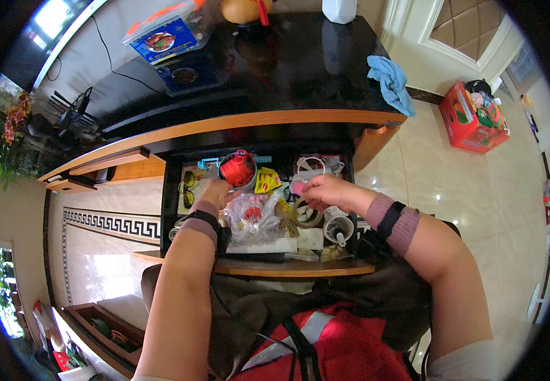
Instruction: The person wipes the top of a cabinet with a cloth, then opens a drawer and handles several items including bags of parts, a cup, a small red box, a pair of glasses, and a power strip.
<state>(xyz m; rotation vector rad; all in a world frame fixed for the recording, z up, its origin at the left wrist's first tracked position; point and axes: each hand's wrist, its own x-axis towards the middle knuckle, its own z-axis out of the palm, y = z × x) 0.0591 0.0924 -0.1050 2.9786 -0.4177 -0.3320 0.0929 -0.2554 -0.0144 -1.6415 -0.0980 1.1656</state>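
Observation:
An open drawer (351, 272) full of small household items lies before me. My left hand (218, 194) is over its left part, at the near side of a round container (256, 185) that holds red string (237, 170). Whether its fingers grip anything is hard to tell. A crumpled clear plastic bag (251, 224) lies just right of that hand. My right hand (326, 191) pinches a small pink item (297, 186) at its fingertips, above a roll of tape (307, 220). Close by are a yellow packet (268, 180), a white cup (338, 228) and black-framed glasses (188, 189).
Above the drawer is a black cabinet top (284, 71) with a wooden edge. A blue cloth (391, 83) hangs over its right corner, and a clear plastic tub (170, 40) stands at the back left. A red box of toys (476, 119) sits on the tiled floor.

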